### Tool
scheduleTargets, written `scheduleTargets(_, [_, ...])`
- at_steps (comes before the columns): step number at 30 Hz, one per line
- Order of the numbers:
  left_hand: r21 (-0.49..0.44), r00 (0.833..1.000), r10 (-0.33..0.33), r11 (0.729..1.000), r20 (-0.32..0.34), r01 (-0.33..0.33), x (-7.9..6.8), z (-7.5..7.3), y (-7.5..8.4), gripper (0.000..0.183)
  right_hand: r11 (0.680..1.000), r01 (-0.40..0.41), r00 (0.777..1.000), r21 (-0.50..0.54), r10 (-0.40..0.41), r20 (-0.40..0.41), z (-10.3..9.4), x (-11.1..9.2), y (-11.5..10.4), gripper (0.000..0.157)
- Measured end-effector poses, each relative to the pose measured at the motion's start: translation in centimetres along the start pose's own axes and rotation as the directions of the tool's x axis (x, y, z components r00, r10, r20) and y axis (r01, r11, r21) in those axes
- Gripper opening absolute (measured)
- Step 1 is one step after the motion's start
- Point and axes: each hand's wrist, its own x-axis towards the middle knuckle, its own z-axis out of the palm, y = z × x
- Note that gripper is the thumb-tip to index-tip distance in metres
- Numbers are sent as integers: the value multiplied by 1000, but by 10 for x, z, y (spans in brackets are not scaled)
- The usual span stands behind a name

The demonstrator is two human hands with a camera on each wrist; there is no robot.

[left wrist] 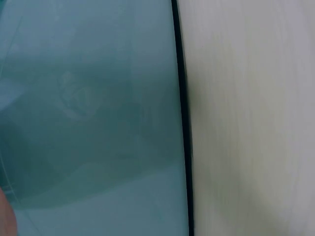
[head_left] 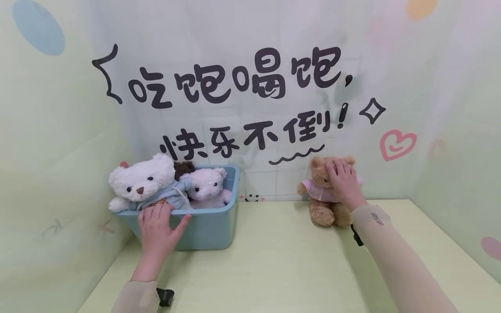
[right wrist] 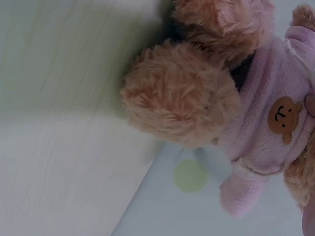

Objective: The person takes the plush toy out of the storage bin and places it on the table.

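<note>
On the left of the head view stands a blue plastic bin [head_left: 209,230], my left hand [head_left: 158,228] holding its front rim, fingers over the edge and thumb spread outside. A white teddy bear [head_left: 135,178] in a blue hoodie leans out of it, just behind those fingers. Beside that bear sits a pale pink plush toy [head_left: 207,189]. At the right, my right hand [head_left: 346,182] grips the head of a brown teddy bear [head_left: 322,213], covering part of its face. This bear wears a pink hoodie [right wrist: 266,103] with a bear-face patch, seen sideways in the right wrist view.
A dark brown plush [head_left: 184,168] shows behind the others in the bin. The pale wood-grain table [head_left: 274,269] reaches back to a printed backdrop [head_left: 250,26] with large black characters. Light green side walls [head_left: 462,174] flank it.
</note>
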Motion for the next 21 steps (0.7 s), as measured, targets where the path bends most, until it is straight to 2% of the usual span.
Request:
scheduleTargets(4, [0,1000,-3,1000,-3,3,0,1,0,69,999,-18,1000,43,17,26,-3,-2,5,92])
scheduleTargets(8, [-1,1000,-4,1000,-7,4,0,2,0,70,995,-72,995,71,66,80,-7,-2,7,98])
scheduleTargets(17, [-10,1000,-14,1000,15,14,-3,0,-2,70,993,-102,988,62,94,120,-11,0,4,97])
scheduleTargets(21, [-11,1000,-7,1000,14,8,-3,0,-3,70,990,-132,984,58,124,125,-14,-1,2,91])
